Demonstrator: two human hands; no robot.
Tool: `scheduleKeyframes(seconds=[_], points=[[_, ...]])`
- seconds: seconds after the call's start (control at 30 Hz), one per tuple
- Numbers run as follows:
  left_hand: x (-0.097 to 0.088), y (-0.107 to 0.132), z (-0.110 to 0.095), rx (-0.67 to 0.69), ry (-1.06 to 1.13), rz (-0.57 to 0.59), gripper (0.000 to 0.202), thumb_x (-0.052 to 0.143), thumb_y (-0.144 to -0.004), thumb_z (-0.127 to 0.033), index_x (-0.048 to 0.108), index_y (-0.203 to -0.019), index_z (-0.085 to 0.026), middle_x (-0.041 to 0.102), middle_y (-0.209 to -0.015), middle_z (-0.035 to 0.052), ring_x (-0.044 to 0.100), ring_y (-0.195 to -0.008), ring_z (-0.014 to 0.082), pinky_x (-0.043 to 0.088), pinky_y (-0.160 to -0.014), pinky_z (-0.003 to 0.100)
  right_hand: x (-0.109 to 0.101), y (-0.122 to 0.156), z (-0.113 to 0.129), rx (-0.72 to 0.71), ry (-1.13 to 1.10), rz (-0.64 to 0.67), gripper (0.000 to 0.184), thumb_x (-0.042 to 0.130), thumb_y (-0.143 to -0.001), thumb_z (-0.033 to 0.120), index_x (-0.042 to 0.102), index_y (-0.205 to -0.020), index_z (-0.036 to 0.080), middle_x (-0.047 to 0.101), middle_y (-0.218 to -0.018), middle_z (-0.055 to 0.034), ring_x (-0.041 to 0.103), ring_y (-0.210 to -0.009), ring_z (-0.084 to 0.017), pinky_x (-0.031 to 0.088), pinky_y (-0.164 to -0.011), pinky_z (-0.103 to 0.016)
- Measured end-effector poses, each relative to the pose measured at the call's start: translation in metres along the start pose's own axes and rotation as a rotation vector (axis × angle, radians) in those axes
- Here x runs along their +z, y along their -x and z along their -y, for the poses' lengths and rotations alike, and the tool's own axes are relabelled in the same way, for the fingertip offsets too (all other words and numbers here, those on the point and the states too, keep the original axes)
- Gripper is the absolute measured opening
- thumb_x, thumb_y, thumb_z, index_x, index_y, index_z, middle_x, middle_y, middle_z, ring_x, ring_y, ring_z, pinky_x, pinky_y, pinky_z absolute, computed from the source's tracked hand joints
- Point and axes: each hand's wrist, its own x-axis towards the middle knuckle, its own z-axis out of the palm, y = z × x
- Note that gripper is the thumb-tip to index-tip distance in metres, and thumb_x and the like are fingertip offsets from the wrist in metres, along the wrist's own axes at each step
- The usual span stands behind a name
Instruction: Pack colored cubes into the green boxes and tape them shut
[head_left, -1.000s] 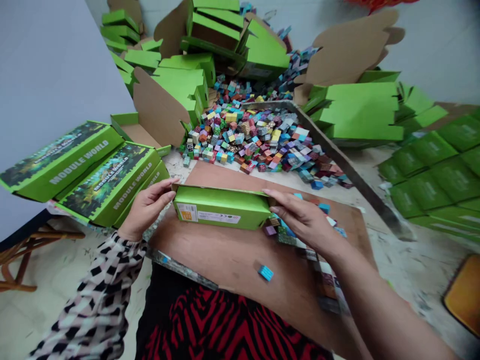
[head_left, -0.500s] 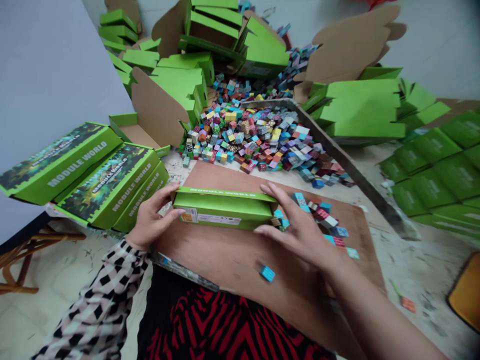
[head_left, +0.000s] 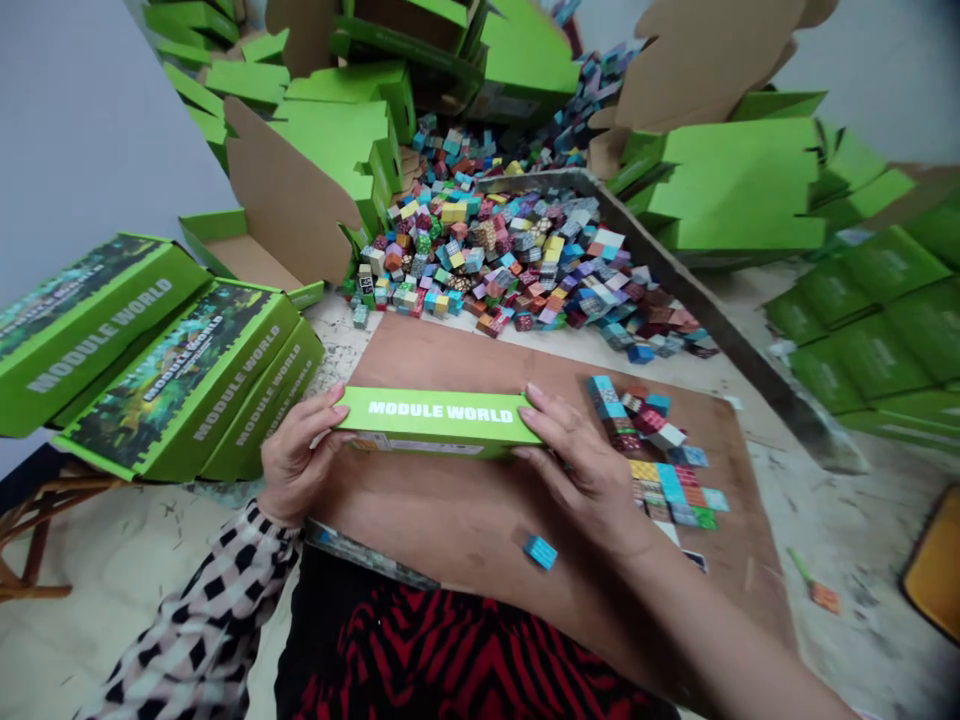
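Note:
A narrow green cardboard box (head_left: 442,412) lettered "MODULE WORLD" is held level between my two hands, above a brown board (head_left: 427,500). My left hand (head_left: 300,450) grips its left end, thumb below and fingers on top. At the other end my right hand (head_left: 581,455) is closed round the corner. The lettered flap lies down over the box's near side, with a white label partly showing under it. A single blue block (head_left: 540,552) rests on the board nearer to me. Several small patterned blocks (head_left: 671,485) lie grouped right of my right hand.
Beyond the board spreads a heap of small coloured blocks (head_left: 510,260), bordered on the right by a dark strip (head_left: 720,310). Closed green boxes (head_left: 180,375) are stacked at the left. Opened boxes (head_left: 742,190) stand behind, and more green boxes (head_left: 870,320) are piled at the right.
The lettered flap has swung down and the gap under it is closed. My fingers have drawn in tighter on both ends. The view has shifted slightly.

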Motion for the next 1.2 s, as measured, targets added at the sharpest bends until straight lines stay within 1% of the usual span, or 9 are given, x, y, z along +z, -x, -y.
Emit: scheduleKeyframes(seconds=[0.27, 0.4, 0.47, 0.57, 0.67, 0.83, 0.97, 1.1, 1.2], points=[[-0.001, 0.004, 0.001, 0.055, -0.062, 0.013, 0.038, 0.064, -0.084, -0.012, 0.059, -0.119, -0.026, 0.060, -0.130, 0.0077, 0.058, -0.119, 0.0215, 0.048, -0.100, 0.040, 0.002, 0.002, 0.000, 0.007, 0.117, -0.019, 0.052, 0.054, -0.092, 0.022, 0.039, -0.141, 0.028, 0.051, -0.140, -0.0125, 0.054, -0.123, -0.022, 0.044, -0.101, -0.045], [-0.009, -0.017, -0.014, 0.013, -0.080, 0.081, 0.019, 0.053, -0.092, -0.025, 0.064, -0.106, -0.019, 0.059, -0.131, 0.0109, 0.055, -0.123, 0.0235, 0.043, -0.104, 0.043, -0.012, -0.018, 0.019, 0.013, 0.353, 0.117, 0.044, 0.058, -0.089, 0.029, 0.051, -0.131, 0.018, 0.061, -0.127, -0.0154, 0.059, -0.112, -0.028, 0.042, -0.100, -0.053], [-0.010, -0.032, -0.022, 0.001, -0.114, 0.080, 0.024, 0.044, -0.096, -0.029, 0.066, -0.096, -0.019, 0.064, -0.124, 0.0086, 0.054, -0.123, 0.0234, 0.040, -0.107, 0.046, -0.014, -0.032, 0.031, 0.017, 0.455, 0.205, 0.046, 0.063, -0.085, 0.034, 0.056, -0.126, 0.015, 0.065, -0.117, -0.0166, 0.058, -0.110, -0.033, 0.036, -0.103, -0.059], [-0.007, -0.048, -0.027, 0.084, -0.287, 0.235, 0.029, 0.045, -0.095, -0.034, 0.064, -0.114, -0.023, 0.064, -0.124, 0.0065, 0.044, -0.132, 0.0257, 0.026, -0.114, 0.052, -0.007, -0.047, 0.038, 0.001, 0.457, 0.276, 0.056, 0.069, -0.080, 0.036, 0.054, -0.129, 0.014, 0.061, -0.123, -0.0187, 0.049, -0.122, -0.037, 0.030, -0.107, -0.061], [-0.001, -0.048, -0.022, 0.161, -0.383, 0.404, 0.038, 0.044, -0.095, -0.032, 0.054, -0.131, -0.023, 0.060, -0.131, 0.0081, 0.041, -0.134, 0.0263, 0.019, -0.116, 0.053, 0.005, -0.048, 0.034, -0.014, 0.389, 0.297, 0.065, 0.068, -0.081, 0.035, 0.044, -0.138, 0.014, 0.054, -0.132, -0.0197, 0.046, -0.127, -0.035, 0.033, -0.107, -0.057], [0.007, -0.038, -0.014, 0.174, -0.382, 0.358, 0.038, 0.040, -0.096, -0.024, 0.053, -0.131, -0.022, 0.060, -0.129, 0.0094, 0.047, -0.129, 0.0222, 0.019, -0.116, 0.049, 0.011, -0.040, 0.023, -0.004, 0.316, 0.304, 0.067, 0.066, -0.083, 0.033, 0.039, -0.142, 0.014, 0.050, -0.137, -0.0218, 0.042, -0.131, -0.035, 0.032, -0.108, -0.058], [0.005, -0.038, -0.014, 0.159, -0.381, 0.358, 0.040, 0.038, -0.096, -0.023, 0.051, -0.133, -0.023, 0.059, -0.130, 0.0088, 0.050, -0.126, 0.0214, 0.018, -0.116, 0.047, 0.010, -0.046, 0.026, 0.016, 0.308, 0.307, 0.064, 0.066, -0.082, 0.031, 0.043, -0.139, 0.013, 0.047, -0.140, -0.0226, 0.039, -0.133, -0.036, 0.031, -0.109, -0.058], [-0.011, -0.040, -0.015, 0.190, -0.515, 0.439, 0.044, 0.040, -0.095, -0.030, 0.045, -0.139, -0.026, 0.057, -0.133, 0.0102, 0.052, -0.123, 0.0257, 0.020, -0.114, 0.053, -0.006, -0.052, 0.050, 0.023, 0.292, 0.338, 0.063, 0.067, -0.081, 0.032, 0.046, -0.137, 0.012, 0.047, -0.141, -0.0206, 0.038, -0.134, -0.035, 0.030, -0.111, -0.054], [-0.016, -0.044, -0.021, 0.309, -0.654, 0.424, 0.056, 0.053, -0.087, -0.046, 0.045, -0.140, -0.028, 0.058, -0.131, 0.0147, 0.048, -0.124, 0.0390, 0.016, -0.109, 0.067, -0.036, -0.030, 0.071, 0.058, 0.279, 0.242, 0.053, 0.059, -0.086, 0.028, 0.047, -0.136, 0.018, 0.045, -0.144, -0.0144, 0.033, -0.138, -0.029, 0.032, -0.112, -0.047]])
